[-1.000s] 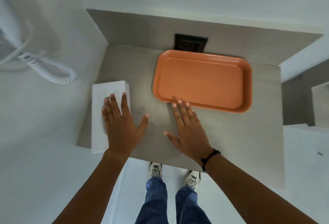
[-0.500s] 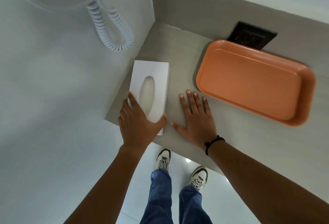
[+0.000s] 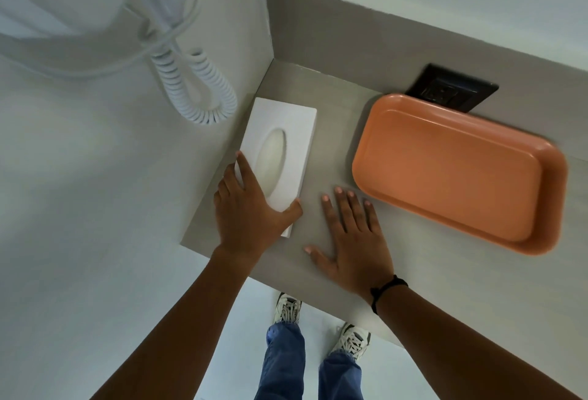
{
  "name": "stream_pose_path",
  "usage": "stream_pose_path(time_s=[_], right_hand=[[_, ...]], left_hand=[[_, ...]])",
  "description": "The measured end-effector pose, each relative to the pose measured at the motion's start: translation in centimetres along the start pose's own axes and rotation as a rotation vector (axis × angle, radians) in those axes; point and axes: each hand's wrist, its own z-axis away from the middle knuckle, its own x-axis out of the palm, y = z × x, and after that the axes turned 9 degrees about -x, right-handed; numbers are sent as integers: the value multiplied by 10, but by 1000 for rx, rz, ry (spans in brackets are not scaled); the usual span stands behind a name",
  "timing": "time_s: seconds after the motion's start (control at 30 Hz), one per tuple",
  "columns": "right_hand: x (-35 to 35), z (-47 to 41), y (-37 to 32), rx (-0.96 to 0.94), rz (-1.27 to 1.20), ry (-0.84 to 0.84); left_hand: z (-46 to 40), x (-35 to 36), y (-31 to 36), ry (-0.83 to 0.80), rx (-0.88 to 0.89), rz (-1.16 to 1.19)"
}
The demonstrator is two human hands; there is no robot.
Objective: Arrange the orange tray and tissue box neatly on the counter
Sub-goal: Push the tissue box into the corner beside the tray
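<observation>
The white rectangular tissue box (image 3: 280,157) at the grey bench's (image 3: 334,132) left edge is gripped by the left hand (image 3: 251,215). The right hand (image 3: 353,240) is laid flat, fingers (image 3: 342,205) spread, beside the orange plastic tray (image 3: 458,173), below a coiled white cord (image 3: 203,84).

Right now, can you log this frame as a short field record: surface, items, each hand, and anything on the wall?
surface: grey counter set in a wall corner
tissue box: white, flat at the counter's left edge, oval opening up
orange tray: empty, right of the box, apart from it
left hand: gripping the box's near end
right hand: flat on the counter, between box and tray
wall: black outlet plate; white coiled cord
</observation>
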Motion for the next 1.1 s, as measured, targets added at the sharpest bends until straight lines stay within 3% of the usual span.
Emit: stream_pose_path(time_s=[0.8,1.0,1.1], right_hand=[[1,-2,3,11,-69,-86],[-16,-10,-4,19,-108,-102],[-35,-41,-16,1,-229,-66]], left_hand=[[-106,10,49,20,143,32],[-82,13,28,118,239,138],[-42,26,2,142,203,178]])
